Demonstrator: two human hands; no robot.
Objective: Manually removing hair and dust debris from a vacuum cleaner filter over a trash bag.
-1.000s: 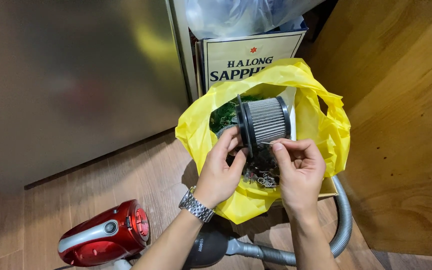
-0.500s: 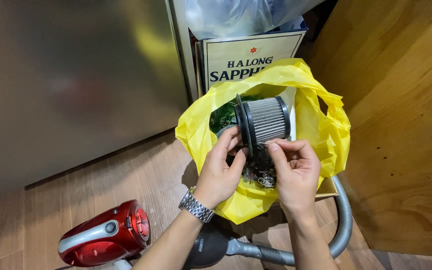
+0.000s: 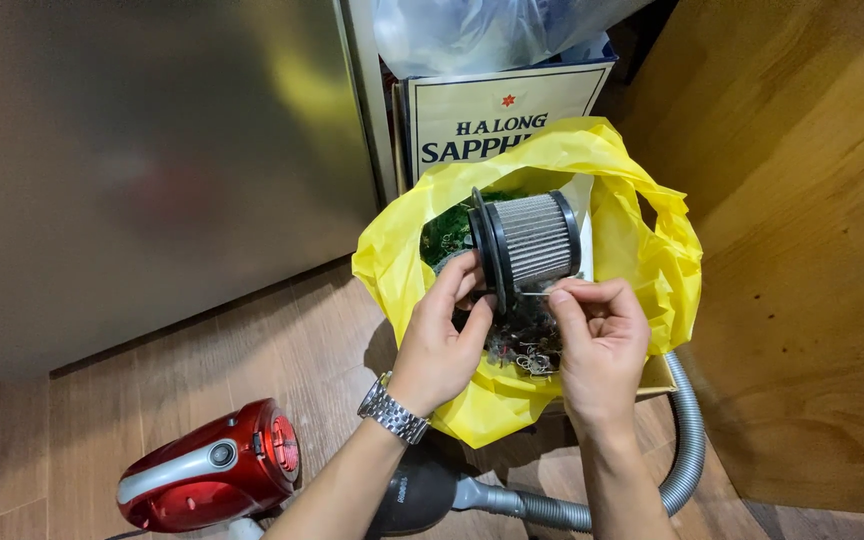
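My left hand [image 3: 442,340] grips the black rim of the pleated cylindrical filter [image 3: 527,240], fingers curled tight around its edge, holding it sideways over the mouth of the yellow bag [image 3: 652,260]. My right hand [image 3: 597,335] pinches a thin strand [image 3: 537,294] between thumb and forefinger, just beneath the filter's pleats. Dust and debris [image 3: 522,340] lie inside the bag below. On the wooden floor [image 3: 252,340], a red vacuum body [image 3: 207,470] sits near my left forearm, and the grey hose [image 3: 682,440] curves past the bag's right side.
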